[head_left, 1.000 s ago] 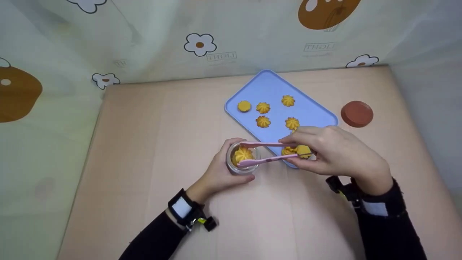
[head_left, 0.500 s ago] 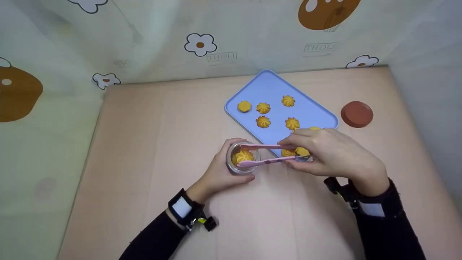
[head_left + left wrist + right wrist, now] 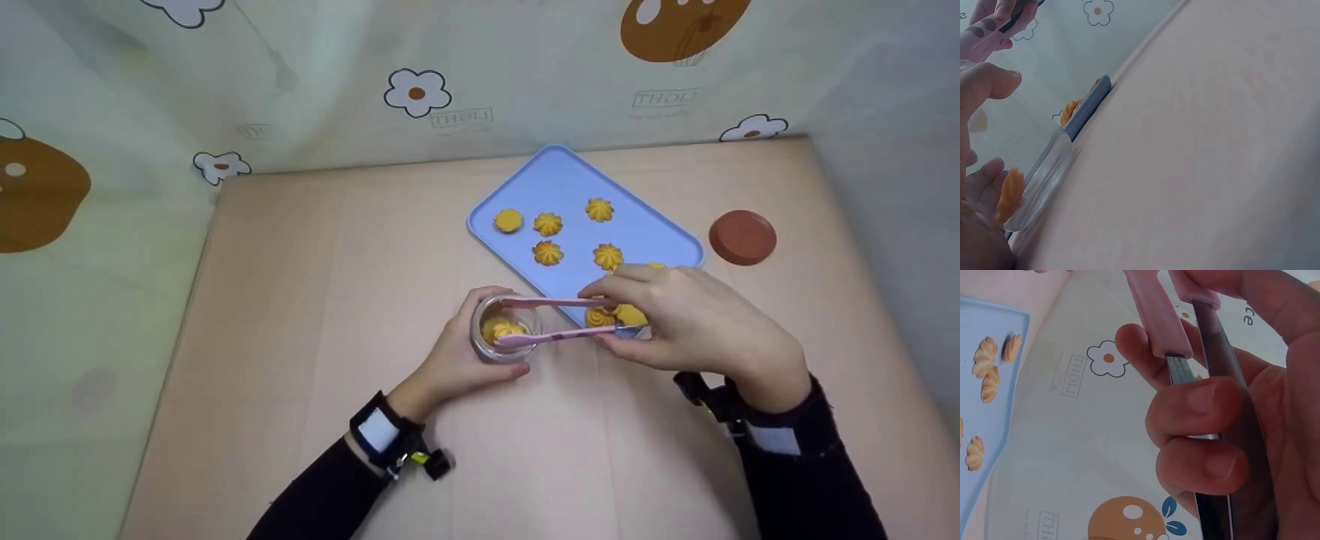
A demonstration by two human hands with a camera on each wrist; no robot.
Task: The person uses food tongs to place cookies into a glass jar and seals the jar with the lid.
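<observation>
My left hand grips a clear jar around its side, its round mouth facing up toward the head camera. Yellow piped cookies show inside the jar; in the left wrist view one cookie lies near the jar's bottom. My right hand holds pink-tipped tongs, fingers and thumb around the metal arms in the right wrist view. The tong tips stand apart at the jar's mouth, with no cookie pinched between them.
A blue tray with several cookies lies behind the jar, its near corner under my right hand and the tongs. To the tray's right is a round reddish-brown lid. A patterned curtain hangs along the table's back edge.
The cookie between the tong tips has dropped lower into the jar, and the tongs have let go of it. My right hand shifted slightly; my left hand and the jar stayed put.
</observation>
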